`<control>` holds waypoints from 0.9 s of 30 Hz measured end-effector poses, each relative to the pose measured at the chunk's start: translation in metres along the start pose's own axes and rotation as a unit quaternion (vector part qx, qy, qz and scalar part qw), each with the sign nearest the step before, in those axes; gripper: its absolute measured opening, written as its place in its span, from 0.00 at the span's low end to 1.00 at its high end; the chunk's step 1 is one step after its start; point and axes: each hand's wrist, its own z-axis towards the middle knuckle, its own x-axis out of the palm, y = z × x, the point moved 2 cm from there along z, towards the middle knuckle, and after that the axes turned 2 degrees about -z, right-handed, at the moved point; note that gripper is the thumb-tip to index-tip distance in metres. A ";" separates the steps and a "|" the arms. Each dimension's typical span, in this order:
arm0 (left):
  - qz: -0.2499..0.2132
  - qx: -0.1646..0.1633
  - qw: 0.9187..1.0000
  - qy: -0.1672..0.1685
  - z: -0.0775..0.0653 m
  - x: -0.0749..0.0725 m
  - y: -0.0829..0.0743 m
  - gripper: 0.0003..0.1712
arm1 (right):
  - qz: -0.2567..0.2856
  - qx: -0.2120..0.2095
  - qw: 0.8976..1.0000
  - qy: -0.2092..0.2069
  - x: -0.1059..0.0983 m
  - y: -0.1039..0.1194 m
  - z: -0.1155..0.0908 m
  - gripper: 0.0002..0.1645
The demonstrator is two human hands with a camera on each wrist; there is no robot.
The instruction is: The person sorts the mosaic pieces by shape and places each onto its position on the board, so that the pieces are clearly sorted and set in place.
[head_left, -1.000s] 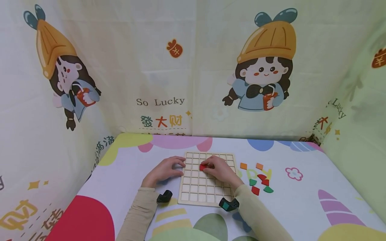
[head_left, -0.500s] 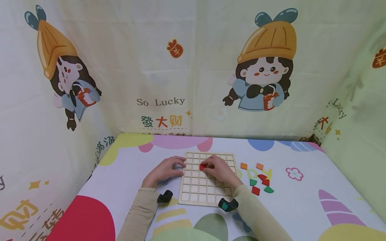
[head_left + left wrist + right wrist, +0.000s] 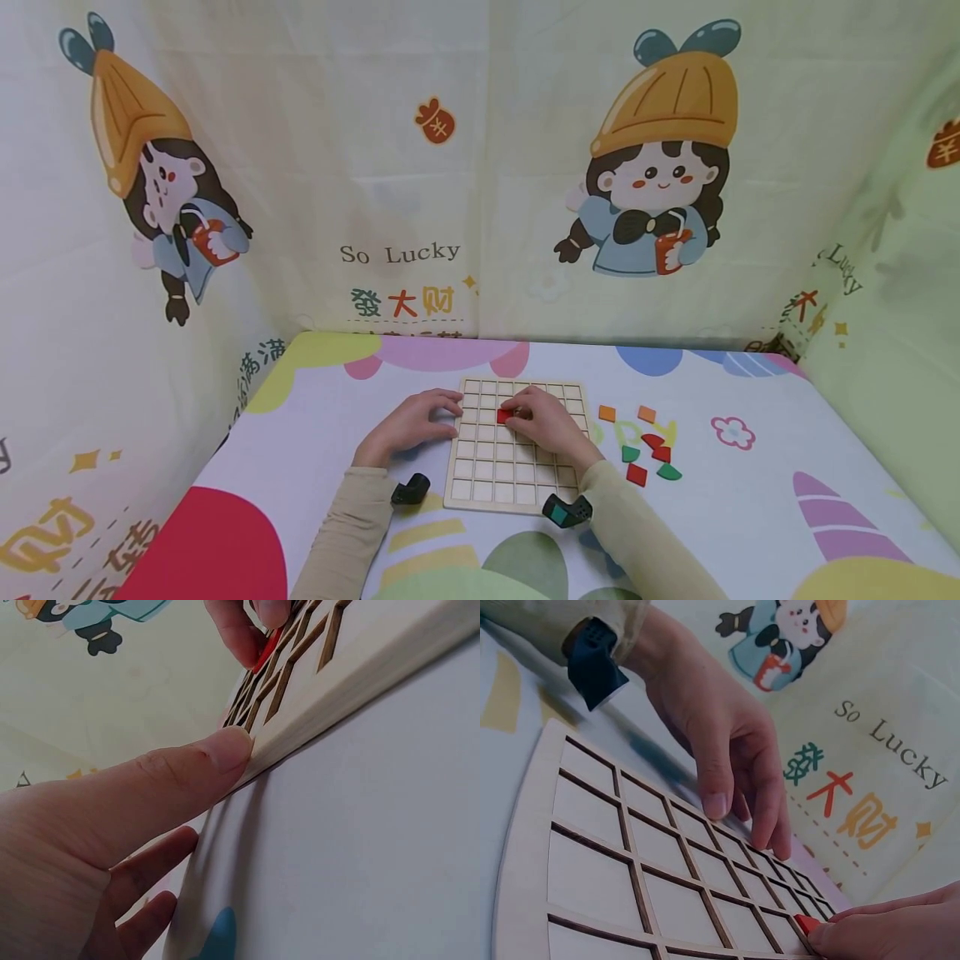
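Note:
A wooden grid board with square cells lies on the table, seen in all three views. My right hand reaches over it from the right. Between its thumb and index finger it pinches a small red tile, low over a cell in the upper middle of the grid. The right wrist view shows one corner of that red tile at the fingertips; the rest is hidden. My left hand rests at the board's left edge with fingers loosely bent. Its thumb touches the rim in the left wrist view.
Right of the board lie loose tiles: two orange squares, several red pieces and two green quarter-rounds. A printed cloth covers the table, and cartoon curtains stand behind and at both sides. Each wrist wears a black camera.

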 end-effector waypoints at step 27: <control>-0.006 -0.002 1.000 0.002 0.001 0.000 0.003 0.14 | -0.017 0.009 1.000 -0.019 0.004 -0.001 0.000 0.14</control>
